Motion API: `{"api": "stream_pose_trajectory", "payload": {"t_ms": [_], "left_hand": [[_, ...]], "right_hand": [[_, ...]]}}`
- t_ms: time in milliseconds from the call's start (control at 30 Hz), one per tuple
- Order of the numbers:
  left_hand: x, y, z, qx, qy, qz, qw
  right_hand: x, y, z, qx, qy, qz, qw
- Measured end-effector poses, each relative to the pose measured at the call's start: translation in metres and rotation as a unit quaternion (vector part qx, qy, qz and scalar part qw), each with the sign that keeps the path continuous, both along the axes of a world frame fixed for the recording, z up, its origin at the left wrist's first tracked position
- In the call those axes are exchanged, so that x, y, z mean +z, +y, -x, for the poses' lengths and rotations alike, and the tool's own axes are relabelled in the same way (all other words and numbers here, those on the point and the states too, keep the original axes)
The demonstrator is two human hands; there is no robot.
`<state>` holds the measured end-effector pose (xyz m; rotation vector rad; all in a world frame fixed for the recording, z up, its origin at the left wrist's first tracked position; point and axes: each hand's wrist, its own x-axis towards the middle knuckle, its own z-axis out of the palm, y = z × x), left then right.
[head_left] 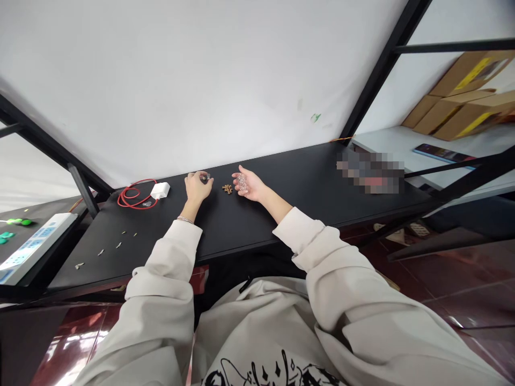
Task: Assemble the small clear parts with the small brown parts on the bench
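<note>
1. Now my left hand [196,186] pinches a small clear piece [207,177] at the black table [314,185].
2. My right hand [254,186], fingers loosely curled, cradles several clear pieces [242,184].
3. Brown pellets [227,189] lie between my hands.

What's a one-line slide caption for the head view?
Left hand holding a small clear item, right hand cupping clear pieces, small brown pieces between them on a black table.

Bright, even light leaves glare on the floor [76,338]; edges stretch.
</note>
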<state>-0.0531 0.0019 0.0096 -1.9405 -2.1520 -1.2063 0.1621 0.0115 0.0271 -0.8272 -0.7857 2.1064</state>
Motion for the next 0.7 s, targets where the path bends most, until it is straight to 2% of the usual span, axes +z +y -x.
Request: {"api": "stream_pose_trajectory", "payload": {"t_ms": [133, 400, 600, 700], "left_hand": [[-0.011, 0.008, 0.014, 0.005, 0.022, 0.054, 0.998], [-0.022, 0.022, 0.016, -0.037, 0.077, 0.089, 0.992], [-0.022, 0.023, 0.018, -0.07, 0.068, 0.073, 0.993], [-0.019, 0.021, 0.017, -0.061, 0.053, 0.052, 0.995]], "right_hand": [[0.0, 0.003, -0.002, -0.025, -0.018, -0.016, 0.999], [-0.007, 0.006, 0.0, -0.033, -0.046, -0.049, 0.997], [-0.005, 0.003, 0.0, -0.03, -0.055, -0.046, 0.997], [-0.004, 0.001, 0.0, -0.028, -0.061, -0.051, 0.996]]}}
